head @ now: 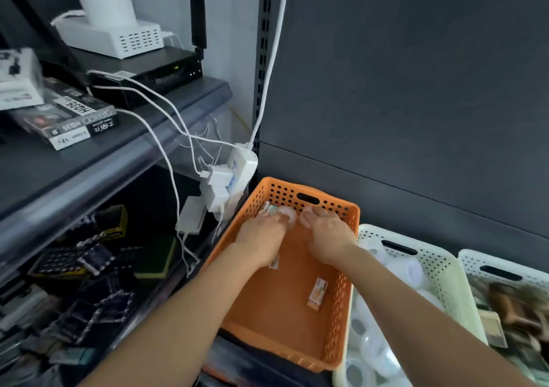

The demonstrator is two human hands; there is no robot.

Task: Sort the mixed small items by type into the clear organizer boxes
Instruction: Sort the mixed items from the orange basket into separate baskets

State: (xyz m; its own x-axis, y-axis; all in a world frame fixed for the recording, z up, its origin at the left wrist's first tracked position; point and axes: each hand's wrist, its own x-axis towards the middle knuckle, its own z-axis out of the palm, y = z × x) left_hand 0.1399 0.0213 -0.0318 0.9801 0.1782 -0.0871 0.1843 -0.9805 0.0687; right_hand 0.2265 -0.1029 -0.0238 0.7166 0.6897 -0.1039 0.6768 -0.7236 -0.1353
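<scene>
Nearest us, the orange basket (pixel 341 312) takes both forearms reaching in over its near edge. On its floor towards the right wall lies a small orange-and-white packet (pixel 317 293), and another packet (pixel 274 263) peeks out from under the left wrist.

Up at the far end we have the left hand (pixel 261 235), fingers curled down onto a clear roll (pixel 287 215), and just beside it the right hand (pixel 329 235), fingers closed narrow on a second clear roll (pixel 306 220), though that one is blurred. A green-and-white packet (pixel 267 209) sits in the far left corner.

Touching the orange basket's right wall, the cream basket (pixel 439 267) holds a pile of clear tape rolls (pixel 411 273). Beyond that, at the right edge, we see a white basket (pixel 505 264) filled with brown items (pixel 517 309), too blurred to name.
</scene>
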